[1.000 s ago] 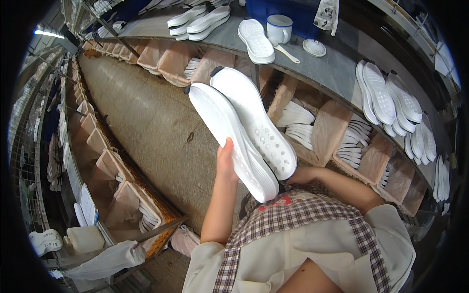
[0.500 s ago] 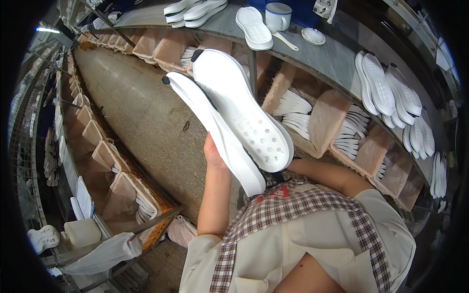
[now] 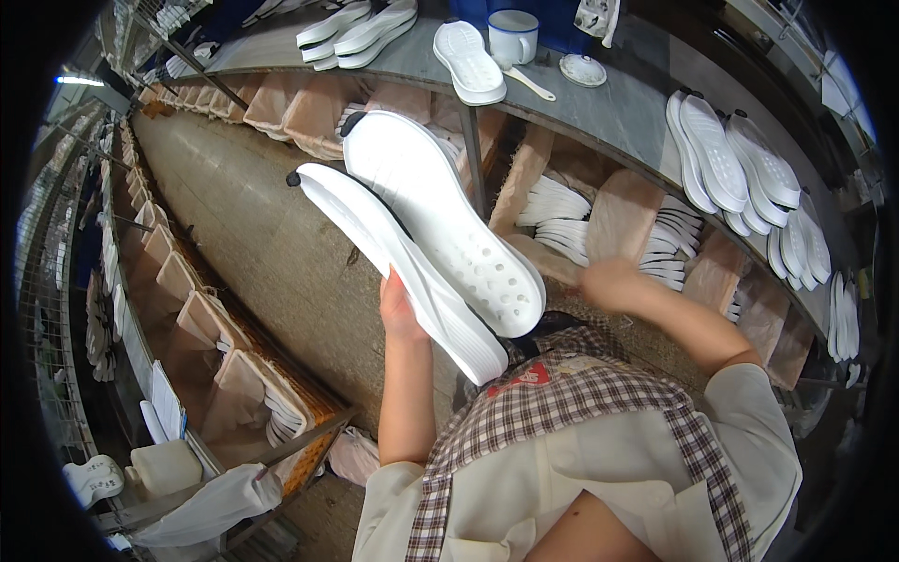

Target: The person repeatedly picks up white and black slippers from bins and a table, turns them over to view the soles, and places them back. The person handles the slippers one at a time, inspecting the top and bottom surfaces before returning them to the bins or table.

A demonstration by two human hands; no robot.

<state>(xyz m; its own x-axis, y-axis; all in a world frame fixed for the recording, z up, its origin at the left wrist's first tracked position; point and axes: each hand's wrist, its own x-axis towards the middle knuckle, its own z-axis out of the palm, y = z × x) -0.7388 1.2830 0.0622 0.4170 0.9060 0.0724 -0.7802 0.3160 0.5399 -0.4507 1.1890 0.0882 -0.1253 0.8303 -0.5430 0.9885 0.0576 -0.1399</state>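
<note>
My left hand [image 3: 401,314] is closed around a pair of white shoe soles and holds them up at a slant. One sole [image 3: 417,276] shows its thick ridged side; the other [image 3: 454,220] turns its inner face up, with round hollows at the heel. Each has a black piece at its toe end. My right hand [image 3: 607,284] is apart from the soles, on their right, by the fabric-lined bins under the bench. Motion smears it, and its fingers cannot be made out.
A grey bench [image 3: 618,112] carries more soles [image 3: 719,155], a single sole [image 3: 468,64], a mug [image 3: 513,37], a white-handled brush [image 3: 530,82] and a round lid [image 3: 582,70]. Lined bins [image 3: 626,220] below hold stacked white pieces. More bins [image 3: 248,375] line the left, near a plastic bottle [image 3: 164,468].
My right hand has come out from behind the soles and swung right toward the bins. My left hand has shifted slightly left and down with the soles.
</note>
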